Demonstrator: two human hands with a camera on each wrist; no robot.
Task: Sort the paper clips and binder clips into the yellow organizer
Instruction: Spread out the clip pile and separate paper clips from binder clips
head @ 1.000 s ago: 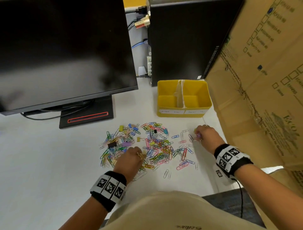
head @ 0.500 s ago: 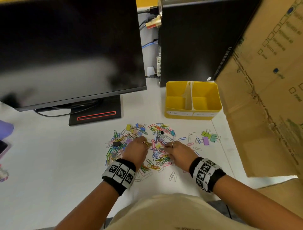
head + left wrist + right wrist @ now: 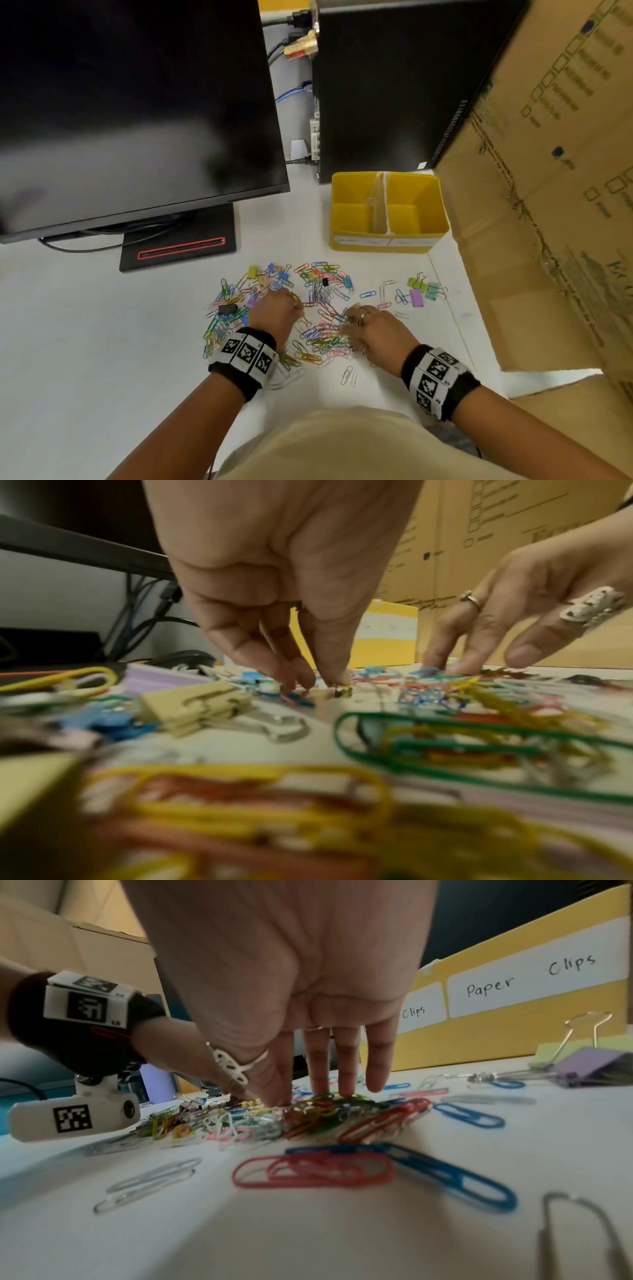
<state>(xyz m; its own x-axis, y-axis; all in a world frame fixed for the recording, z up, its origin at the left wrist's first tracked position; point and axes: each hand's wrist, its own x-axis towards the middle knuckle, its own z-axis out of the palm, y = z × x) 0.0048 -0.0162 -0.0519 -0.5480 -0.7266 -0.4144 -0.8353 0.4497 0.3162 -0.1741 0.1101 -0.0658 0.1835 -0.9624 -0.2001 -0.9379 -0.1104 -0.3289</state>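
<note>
Mixed clip pile (image 3: 308, 308), white desk (image 3: 102, 342); yellow organizer (image 3: 388, 236) behind it, both compartments empty.
Left hand (image 3: 274, 317) pinches something small, identity unclear; right hand (image 3: 375, 334) rests extended fingers on paper clips. Risk: tangled clips lifting together, landing in the wrong labelled compartment.

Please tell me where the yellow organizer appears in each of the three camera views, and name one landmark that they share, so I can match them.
Head view: the yellow organizer stands right of centre, behind the clip pile, in front of the black computer case.
Left wrist view: the organizer shows at centre, partly hidden behind the left hand.
Right wrist view: the organizer fills the upper right, its white labels facing the camera.
Shared landmark: the cardboard box beside it.
</note>
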